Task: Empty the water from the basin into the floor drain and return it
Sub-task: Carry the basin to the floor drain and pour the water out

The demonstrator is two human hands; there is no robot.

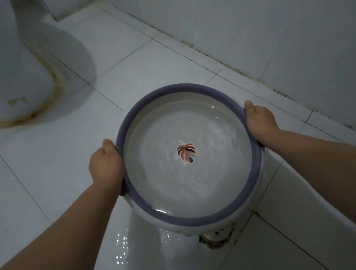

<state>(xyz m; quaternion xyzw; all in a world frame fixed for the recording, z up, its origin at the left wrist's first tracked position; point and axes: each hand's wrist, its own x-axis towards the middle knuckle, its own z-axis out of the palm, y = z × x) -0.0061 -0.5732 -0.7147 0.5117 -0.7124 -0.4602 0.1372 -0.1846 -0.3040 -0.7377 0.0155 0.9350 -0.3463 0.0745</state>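
Note:
A round white basin (pixel 198 218) with a purple rim and a red leaf picture on its bottom holds clear, rippling water. My left hand (pixel 105 161) grips its left rim and my right hand (pixel 259 121) grips its right rim, holding it above the floor. Just below the basin's near edge a floor drain (pixel 214 238) shows partly, its surround cracked and stained; the basin hides the rest. Wet glints lie on the tile left of the drain.
A white toilet base (pixel 1 75) with a stained seal stands at the far left. A tiled wall (pixel 283 28) runs along the right, meeting the white tiled floor (pixel 46 164) in a grimy seam.

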